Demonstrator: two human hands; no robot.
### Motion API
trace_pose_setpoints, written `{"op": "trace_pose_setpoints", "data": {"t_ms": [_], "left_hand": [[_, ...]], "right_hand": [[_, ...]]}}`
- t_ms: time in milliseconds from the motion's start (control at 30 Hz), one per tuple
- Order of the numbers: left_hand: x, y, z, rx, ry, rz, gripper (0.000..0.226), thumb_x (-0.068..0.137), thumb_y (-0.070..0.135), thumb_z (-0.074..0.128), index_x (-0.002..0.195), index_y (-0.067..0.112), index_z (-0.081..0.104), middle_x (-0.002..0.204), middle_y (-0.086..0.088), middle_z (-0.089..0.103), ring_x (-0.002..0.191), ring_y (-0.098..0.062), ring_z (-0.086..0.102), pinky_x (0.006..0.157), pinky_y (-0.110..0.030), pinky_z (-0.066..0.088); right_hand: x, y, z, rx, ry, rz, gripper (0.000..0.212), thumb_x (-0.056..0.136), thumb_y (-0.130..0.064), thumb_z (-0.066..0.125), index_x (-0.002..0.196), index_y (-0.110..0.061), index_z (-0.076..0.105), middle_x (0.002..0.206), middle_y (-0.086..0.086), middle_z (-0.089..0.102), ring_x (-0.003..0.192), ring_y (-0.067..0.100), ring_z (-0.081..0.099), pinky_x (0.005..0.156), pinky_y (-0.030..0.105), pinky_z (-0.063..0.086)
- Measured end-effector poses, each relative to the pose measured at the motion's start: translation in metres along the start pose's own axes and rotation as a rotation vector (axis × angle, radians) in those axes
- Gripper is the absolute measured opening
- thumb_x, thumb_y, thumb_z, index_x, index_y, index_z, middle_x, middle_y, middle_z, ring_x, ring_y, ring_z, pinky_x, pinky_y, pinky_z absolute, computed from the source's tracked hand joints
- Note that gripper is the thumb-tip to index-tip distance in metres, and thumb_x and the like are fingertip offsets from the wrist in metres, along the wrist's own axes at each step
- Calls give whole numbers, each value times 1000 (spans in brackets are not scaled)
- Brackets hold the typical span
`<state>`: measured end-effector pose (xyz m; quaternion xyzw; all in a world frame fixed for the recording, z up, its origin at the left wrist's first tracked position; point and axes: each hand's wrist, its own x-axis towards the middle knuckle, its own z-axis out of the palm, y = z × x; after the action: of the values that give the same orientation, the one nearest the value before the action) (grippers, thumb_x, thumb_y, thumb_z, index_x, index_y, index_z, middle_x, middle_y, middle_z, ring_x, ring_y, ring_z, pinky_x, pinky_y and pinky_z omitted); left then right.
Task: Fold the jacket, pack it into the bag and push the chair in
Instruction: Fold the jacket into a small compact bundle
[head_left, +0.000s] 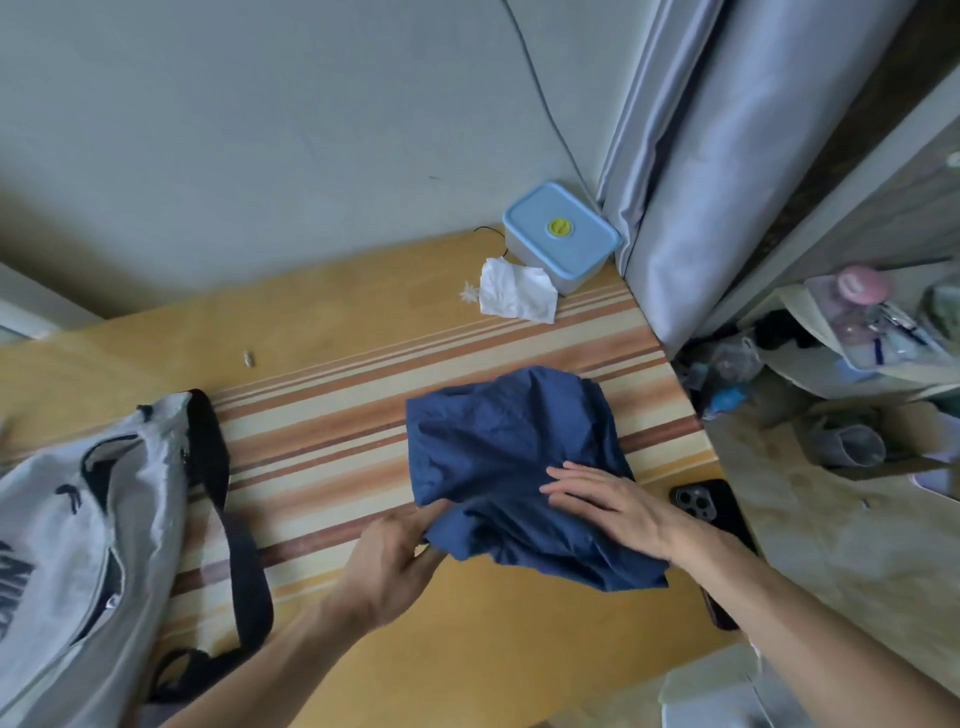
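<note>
The dark blue jacket (498, 441) lies folded into a compact bundle on the striped wooden table (332, 395), right of centre. My left hand (389, 561) pinches the bundle's near left corner. My right hand (608, 504) rests flat on top of the fabric, fingers spread and pointing left. A grey bag (78, 519) with a black strap (234, 545) and an unzipped pocket lies at the table's left edge, apart from the jacket. No chair is visible.
A dark phone (711, 509) lies partly under my right forearm near the table's right edge. A blue-lidded box (561, 234) and a crumpled white tissue (514, 291) sit at the far corner by a grey curtain (701, 182). Cluttered shelves stand to the right.
</note>
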<state>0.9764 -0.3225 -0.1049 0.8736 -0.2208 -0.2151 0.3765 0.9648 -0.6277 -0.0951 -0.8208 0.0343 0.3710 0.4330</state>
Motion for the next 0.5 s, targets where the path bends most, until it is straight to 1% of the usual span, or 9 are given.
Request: {"op": "trace_pose_setpoints", "data": {"t_ms": [33,67,133,200,267,333,367,433,500], "left_hand": [[0,5,-4,-94,40,-131,23,97,37,49,78,50,55,63,17,57,57,-6,49,57,-28,42],[3,8,-6,-180,107,-276,31,99,41,51,69,36,50,57,14,47,52,-7,39,54,-30,34],[16,11,-7,-299,261,-525,52,99,50,52,68,9,49,58,6,46,55,-13,41,56,-34,32],[34,10,-5,-306,347,-712,59,99,52,51,72,0,56,65,-3,58,64,-22,56,60,-37,41],[44,6,1,-270,386,-800,53,100,52,48,71,9,59,70,-7,64,73,-30,62,66,-39,47],[46,5,8,-209,438,-839,48,99,53,47,79,12,60,77,-8,66,79,-34,64,71,-40,51],[45,5,13,-149,491,-851,44,98,53,48,89,12,59,85,-8,67,83,-35,64,73,-42,53],[41,4,19,24,619,-799,36,97,47,56,112,15,51,107,-9,63,97,-36,62,76,-46,53],[37,0,25,265,690,-539,35,97,29,60,129,19,48,129,-12,55,116,-36,54,90,-51,50]], "right_hand": [[-5,-7,-1,354,-56,68,86,62,-92,59,129,-38,64,150,-18,51,139,-2,44,118,29,33],[-9,-9,-3,611,-97,106,74,62,-80,71,122,-37,65,139,-20,59,124,-4,56,108,19,40],[-10,0,-7,779,-58,40,79,58,-80,73,123,-37,58,128,-25,65,114,-9,61,103,16,43],[-15,-8,-6,659,-18,56,98,47,-94,67,125,-35,57,123,-26,69,114,-8,61,103,19,44],[-9,-21,0,445,94,72,71,49,-89,72,98,-39,57,88,-27,71,90,-2,64,79,18,47],[13,-27,10,252,400,123,41,72,-70,75,82,-34,58,73,-16,66,78,12,65,65,27,46],[24,-32,13,162,541,169,37,82,-65,69,77,-30,58,70,-10,65,77,20,66,63,31,47],[43,-31,19,-27,745,264,41,91,-60,59,82,-19,59,76,2,68,80,31,68,64,35,52],[55,-25,26,-245,911,259,35,91,-45,67,105,-15,58,100,9,69,94,35,66,74,40,52]]}}
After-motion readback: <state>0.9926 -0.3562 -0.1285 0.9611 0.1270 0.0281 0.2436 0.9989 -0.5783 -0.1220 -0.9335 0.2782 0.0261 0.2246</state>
